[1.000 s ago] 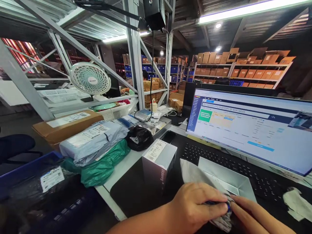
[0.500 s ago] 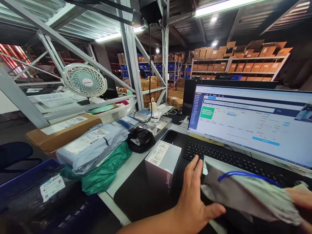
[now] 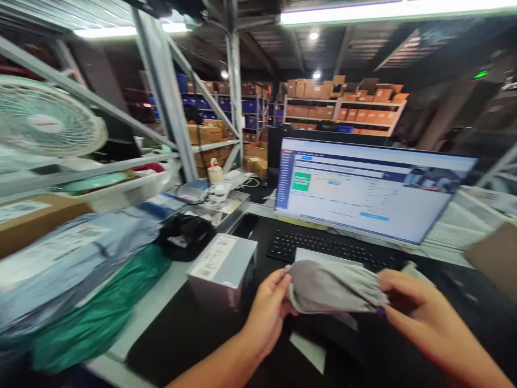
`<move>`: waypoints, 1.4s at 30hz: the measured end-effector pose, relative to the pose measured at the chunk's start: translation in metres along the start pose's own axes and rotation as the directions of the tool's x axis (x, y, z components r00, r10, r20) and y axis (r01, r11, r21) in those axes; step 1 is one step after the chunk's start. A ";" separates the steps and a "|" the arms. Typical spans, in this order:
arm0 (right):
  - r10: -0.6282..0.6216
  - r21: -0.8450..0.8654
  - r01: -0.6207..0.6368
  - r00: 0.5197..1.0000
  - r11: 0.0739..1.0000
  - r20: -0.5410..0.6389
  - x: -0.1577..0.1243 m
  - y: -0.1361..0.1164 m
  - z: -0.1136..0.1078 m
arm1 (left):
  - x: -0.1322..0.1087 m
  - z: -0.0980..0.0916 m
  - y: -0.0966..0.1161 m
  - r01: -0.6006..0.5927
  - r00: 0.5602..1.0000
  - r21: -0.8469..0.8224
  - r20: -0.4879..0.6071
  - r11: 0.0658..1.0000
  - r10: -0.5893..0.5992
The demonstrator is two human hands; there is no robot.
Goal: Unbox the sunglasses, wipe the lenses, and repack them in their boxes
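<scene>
A grey drawstring pouch [image 3: 333, 285] is stretched between my two hands above the black desk mat. My left hand [image 3: 269, 307] pinches its left end between thumb and fingers. At the gathered end, my right hand [image 3: 416, 307] is closed on the pouch, beside a bit of blue cord. What the pouch contains is hidden. To the left of my left hand stands a grey box [image 3: 224, 267] with a white label on top. Partly behind the pouch lies a pale flat item [image 3: 323, 256], and a white piece [image 3: 309, 350] shows below it.
Behind the pouch are a black keyboard [image 3: 323, 245] and a lit monitor [image 3: 363, 188]. A phone [image 3: 247, 225] lies near the grey box. Green [image 3: 100, 307] and grey wrapped parcels [image 3: 72, 253] line the left side, below a fan [image 3: 48, 118]. A mouse [image 3: 458, 285] sits at right.
My left hand has gone from open fingers to a grip on the pouch's left end. The pouch and right hand have come further into view as the camera turned right.
</scene>
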State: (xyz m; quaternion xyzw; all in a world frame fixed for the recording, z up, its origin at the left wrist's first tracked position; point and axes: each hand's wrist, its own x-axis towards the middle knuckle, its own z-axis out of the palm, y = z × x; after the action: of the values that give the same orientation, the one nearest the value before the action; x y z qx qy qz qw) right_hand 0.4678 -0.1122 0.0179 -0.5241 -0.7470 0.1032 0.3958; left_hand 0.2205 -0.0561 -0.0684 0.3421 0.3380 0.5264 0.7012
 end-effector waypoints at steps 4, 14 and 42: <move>0.047 0.056 -0.039 0.987 0.998 -0.154 0.005 -0.016 -0.002 | 0.009 -0.009 -0.007 -0.132 0.989 0.268 -0.027 0.954 0.145; -0.265 -0.045 0.265 0.909 0.963 -0.320 -0.009 -0.032 0.050 | -0.038 -0.003 0.003 -0.717 0.165 0.602 0.636 -0.352 0.754; -0.119 -0.109 0.087 0.935 0.990 -0.334 0.001 -0.020 0.040 | -0.037 -0.007 0.030 -0.811 0.251 0.480 0.802 -0.335 0.542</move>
State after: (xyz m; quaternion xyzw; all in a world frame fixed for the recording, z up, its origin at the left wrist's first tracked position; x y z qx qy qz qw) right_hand 0.4261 -0.1098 0.0032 -0.5118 -0.6982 -0.0442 0.4987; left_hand 0.1914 -0.0849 -0.0431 0.8485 0.1922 0.4883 -0.0690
